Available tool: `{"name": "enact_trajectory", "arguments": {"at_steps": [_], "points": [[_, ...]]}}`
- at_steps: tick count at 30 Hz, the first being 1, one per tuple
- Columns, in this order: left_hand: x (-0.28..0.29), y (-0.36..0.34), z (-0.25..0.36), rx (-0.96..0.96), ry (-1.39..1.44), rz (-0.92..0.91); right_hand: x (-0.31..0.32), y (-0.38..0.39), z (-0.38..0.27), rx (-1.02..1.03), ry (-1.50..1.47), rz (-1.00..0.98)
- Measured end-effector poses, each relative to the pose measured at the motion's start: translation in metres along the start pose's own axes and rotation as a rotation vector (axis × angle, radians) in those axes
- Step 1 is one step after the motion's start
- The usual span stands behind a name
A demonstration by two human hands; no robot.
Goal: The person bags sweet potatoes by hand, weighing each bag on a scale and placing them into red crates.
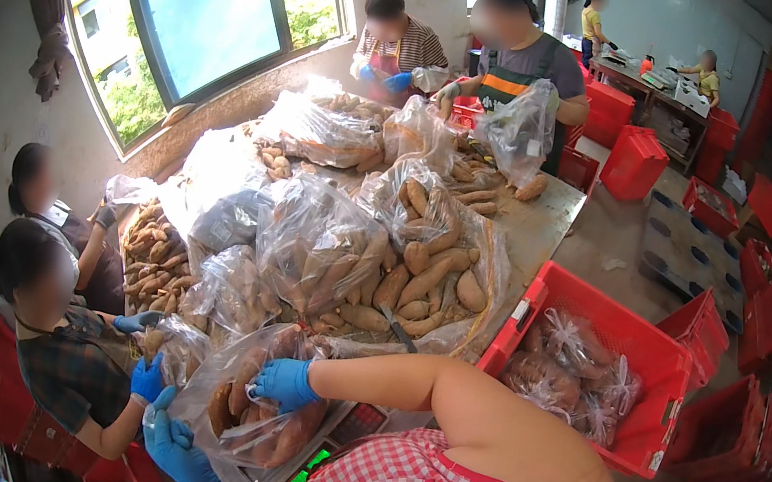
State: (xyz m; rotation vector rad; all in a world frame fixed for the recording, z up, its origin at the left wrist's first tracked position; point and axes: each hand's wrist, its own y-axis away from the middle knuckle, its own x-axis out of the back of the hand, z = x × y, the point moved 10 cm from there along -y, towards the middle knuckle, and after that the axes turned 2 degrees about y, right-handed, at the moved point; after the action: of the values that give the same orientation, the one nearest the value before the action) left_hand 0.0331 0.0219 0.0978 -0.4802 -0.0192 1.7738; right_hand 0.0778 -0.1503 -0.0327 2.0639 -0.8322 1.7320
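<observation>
Bulging with tapering brown roots (242, 382), an open clear bag (244, 446) sits before the heaped table (550, 212); rightward, a hard red crate (654, 410) holds knotted, crinkly bags. The gloved right hand (285, 385) touches roots inside the mouth, the left hand (179, 453) flanks the rim; I cannot tell whether either grips.

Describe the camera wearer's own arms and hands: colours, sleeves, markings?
Both the left hand and right hand wear blue gloves reaching the wrist; no markings readable. The right forearm has no sleeve; near the shoulder sits a red-and-white checked garment with red edging. Left sleeve: can't tell, out of frame. No cables visible on either arm.
</observation>
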Motion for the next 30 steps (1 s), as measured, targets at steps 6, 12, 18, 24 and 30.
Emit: {"name": "enact_trajectory", "arguments": {"at_steps": [6, 12, 18, 24, 30], "points": [[-0.006, 0.005, -0.036, 0.004, -0.166, -0.024, -0.011, -0.019, -0.008, -0.084, 0.075, -0.145], [0.03, 0.008, -0.064, 0.071, -0.191, 0.026, 0.008, -0.018, -0.016, 0.006, 0.052, -0.095], [0.053, 0.011, -0.071, 0.049, -0.186, 0.07, 0.023, 0.006, -0.003, -0.095, -0.038, -0.098], [0.044, 0.022, -0.092, 0.104, -0.224, 0.021, 0.068, 0.046, 0.011, -0.186, -0.392, 0.311], [0.014, 0.035, -0.073, 0.042, -0.175, 0.048, 0.031, 0.122, 0.09, -0.298, -2.001, 1.239]]}}
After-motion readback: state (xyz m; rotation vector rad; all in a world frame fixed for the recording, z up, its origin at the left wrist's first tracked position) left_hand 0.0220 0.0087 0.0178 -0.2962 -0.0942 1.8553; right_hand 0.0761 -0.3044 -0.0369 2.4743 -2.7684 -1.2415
